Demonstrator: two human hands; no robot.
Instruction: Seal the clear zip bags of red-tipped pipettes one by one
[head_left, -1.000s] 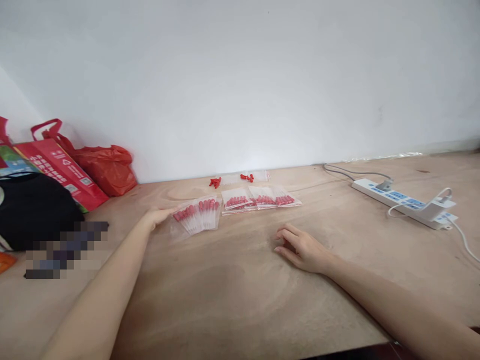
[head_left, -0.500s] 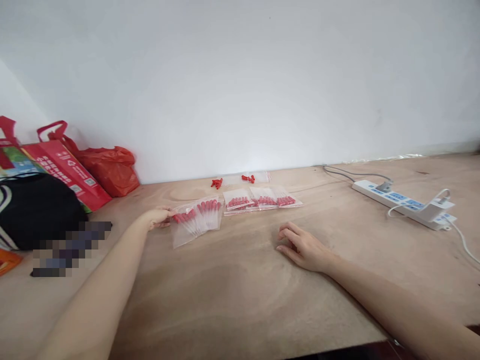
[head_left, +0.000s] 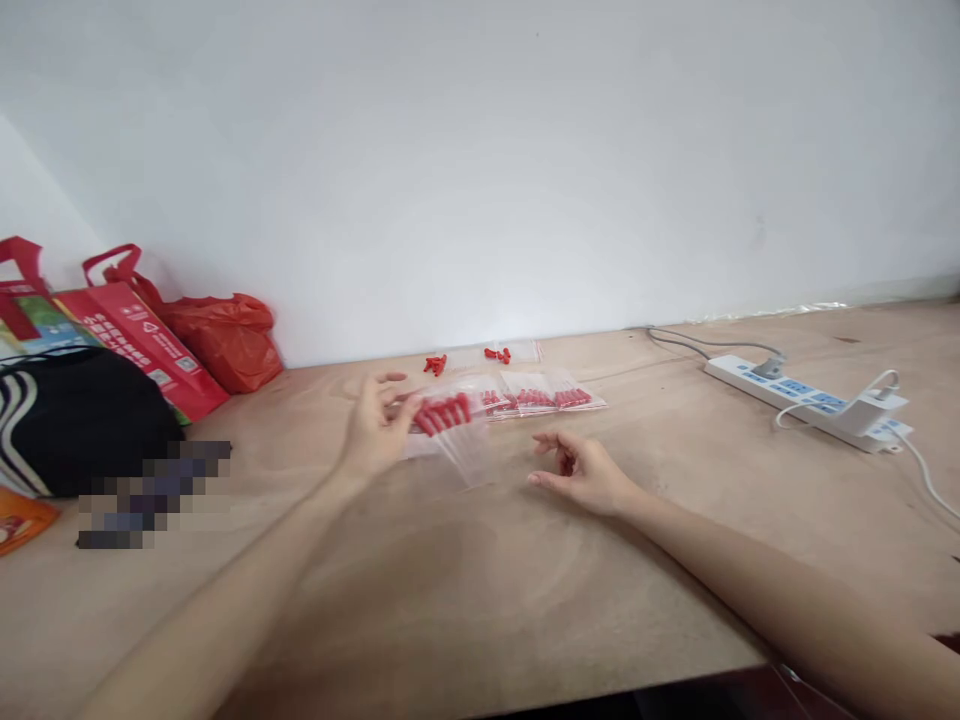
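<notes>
Head view, left hand: the left hand (head_left: 373, 430) was raised just over the counter (head_left: 480, 590), grasping a fanned bunch of clear bags (head_left: 450, 425) by their red-filled ends.
Head view, bags: the bunch was blurred, so its count could not be told; its clear lower ends hung toward the counter.
Head view, right hand: the right hand (head_left: 581, 473) lay palm-side up, released and loosely curled, just right of the bunch and not touching it.
Head view, behind: a row of filled bags (head_left: 544, 397) lay flat, its left end hidden by the held bunch; loose red pieces (head_left: 433, 365) sat near the wall.
Head view, left edge: a red carrier bag (head_left: 135, 335) and black bag (head_left: 79, 420) were cut off; one patch was pixelated.
Head view, right: a power strip (head_left: 806, 402) lay well apart.
</notes>
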